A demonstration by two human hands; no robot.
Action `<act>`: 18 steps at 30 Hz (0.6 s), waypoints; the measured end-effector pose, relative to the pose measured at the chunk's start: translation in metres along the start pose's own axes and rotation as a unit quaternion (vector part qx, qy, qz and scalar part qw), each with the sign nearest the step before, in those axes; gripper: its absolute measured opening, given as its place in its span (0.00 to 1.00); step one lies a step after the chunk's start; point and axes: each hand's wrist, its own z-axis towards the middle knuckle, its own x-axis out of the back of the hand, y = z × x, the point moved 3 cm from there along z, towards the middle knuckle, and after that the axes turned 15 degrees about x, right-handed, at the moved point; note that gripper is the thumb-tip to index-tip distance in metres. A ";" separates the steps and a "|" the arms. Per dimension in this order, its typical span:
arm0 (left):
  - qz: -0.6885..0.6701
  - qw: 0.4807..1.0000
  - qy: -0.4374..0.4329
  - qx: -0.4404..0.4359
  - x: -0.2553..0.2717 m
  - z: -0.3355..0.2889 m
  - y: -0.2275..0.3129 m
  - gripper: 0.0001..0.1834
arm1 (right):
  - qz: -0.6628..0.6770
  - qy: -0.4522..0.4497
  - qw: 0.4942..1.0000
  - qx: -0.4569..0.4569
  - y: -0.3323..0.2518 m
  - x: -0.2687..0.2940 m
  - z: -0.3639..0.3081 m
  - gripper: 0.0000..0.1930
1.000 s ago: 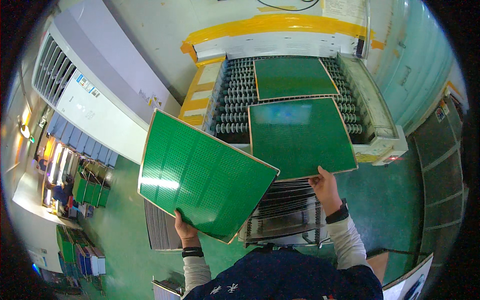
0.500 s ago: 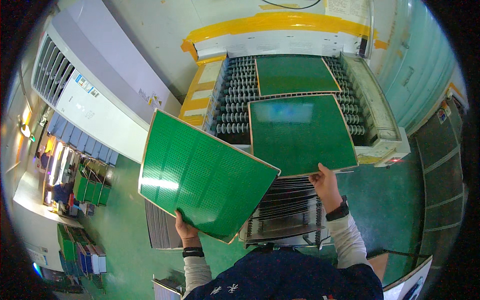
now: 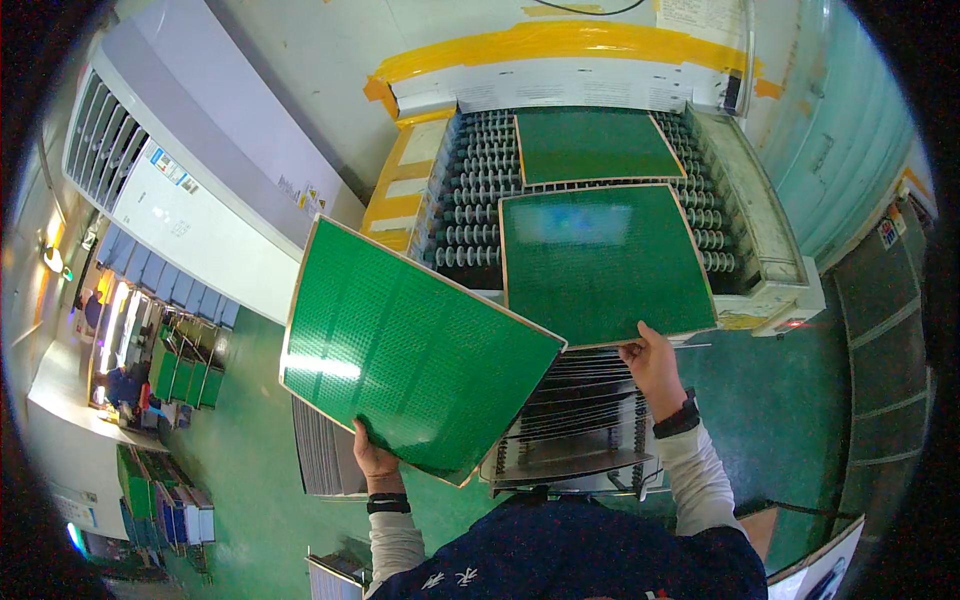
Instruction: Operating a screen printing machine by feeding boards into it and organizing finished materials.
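Note:
My left hand (image 3: 375, 463) grips the lower edge of a large green panel (image 3: 420, 350), thumb on its face; the panel is tilted and held off to the left. At the front edge of a second green panel (image 3: 605, 265), my right hand (image 3: 652, 368) pinches the border near its right corner. That second panel lies on the front part of a roller conveyor (image 3: 470, 215). Farther back on the rollers lies a third green panel (image 3: 600, 147). The left panel's right corner meets or overlaps the second panel's front left edge; I cannot tell whether they touch.
Below my hands stands a rack (image 3: 570, 440) with several thin boards in slots. A stack of grey boards (image 3: 325, 450) is beside it. A white air conditioner (image 3: 200, 220) rises at left. The conveyor has a pale metal side rail (image 3: 745, 205). A dark panelled frame (image 3: 885, 340) stands at right.
The second panel has shifted very slightly farther onto the rollers, my right hand moving with it. The left panel has moved slightly right. Both hands keep their grips.

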 end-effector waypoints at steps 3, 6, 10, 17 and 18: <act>0.007 1.000 0.018 -0.001 0.006 0.001 -0.001 0.27 | 0.004 -0.009 1.000 0.004 0.002 0.002 0.004 0.06; 0.007 1.000 0.017 0.007 0.008 0.000 -0.002 0.28 | -0.002 -0.035 0.999 -0.005 0.002 -0.001 0.006 0.06; 0.006 1.000 0.013 0.006 0.005 0.000 -0.003 0.29 | -0.007 -0.026 1.000 0.007 0.003 -0.001 0.009 0.06; 0.014 1.000 -0.003 0.007 0.002 -0.004 -0.004 0.28 | -0.006 -0.017 1.000 0.010 0.002 -0.008 0.015 0.07; 0.019 1.000 -0.002 0.001 0.001 -0.005 -0.004 0.28 | -0.006 -0.018 1.000 0.009 0.001 -0.010 0.014 0.07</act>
